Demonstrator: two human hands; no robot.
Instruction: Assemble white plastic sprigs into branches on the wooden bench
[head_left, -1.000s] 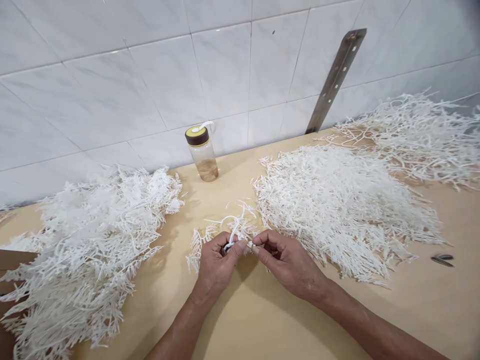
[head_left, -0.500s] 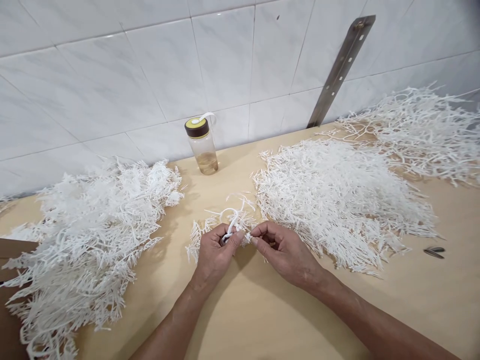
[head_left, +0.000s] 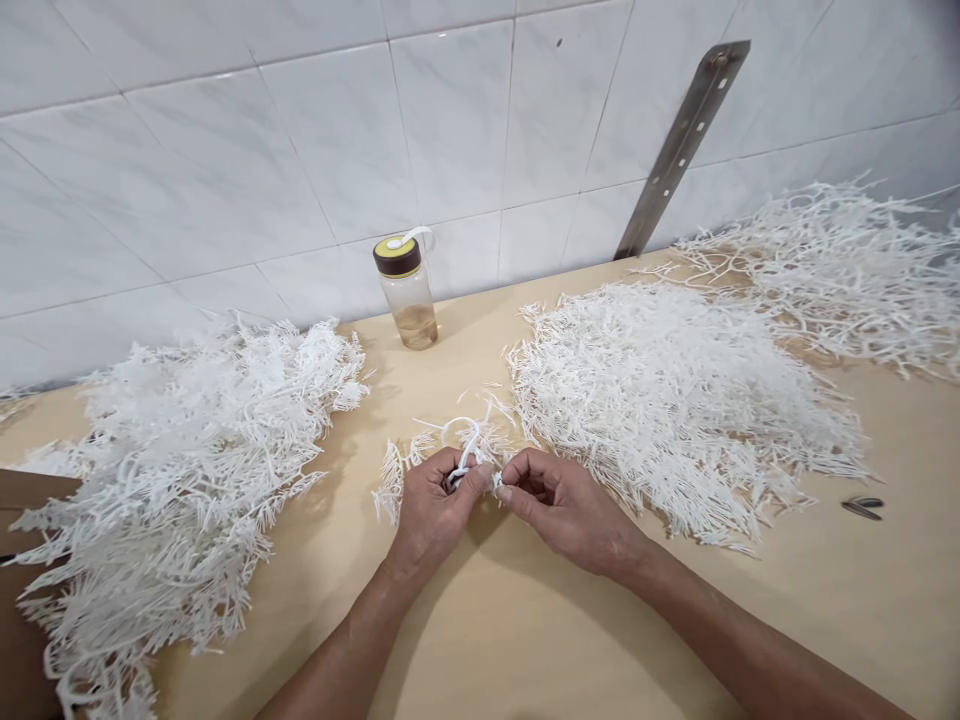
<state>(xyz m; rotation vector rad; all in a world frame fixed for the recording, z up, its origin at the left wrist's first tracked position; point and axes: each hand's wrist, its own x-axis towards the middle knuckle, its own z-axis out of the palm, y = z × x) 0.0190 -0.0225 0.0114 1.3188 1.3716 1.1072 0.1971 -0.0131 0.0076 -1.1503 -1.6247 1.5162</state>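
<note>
My left hand is closed on a white branched plastic piece, whose thin curved stem rises above the fingers. Close beside it on the right, my right hand pinches the end of the same piece between thumb and index finger. Small white sprigs lie on the table just behind and left of my hands. A broad heap of short white sprigs spreads to the right, and a fluffy pile of white branched pieces stands at the left.
A clear bottle with a dark and yellow lid stands near the tiled wall. Longer white branches lie at the far right. A metal bracket leans against the wall. Dark seed-like bits and a brown box flank the piles.
Both hands stay almost in place, with the right fingertips shifted slightly down and left on the white piece. The whole view has moved a little.
</note>
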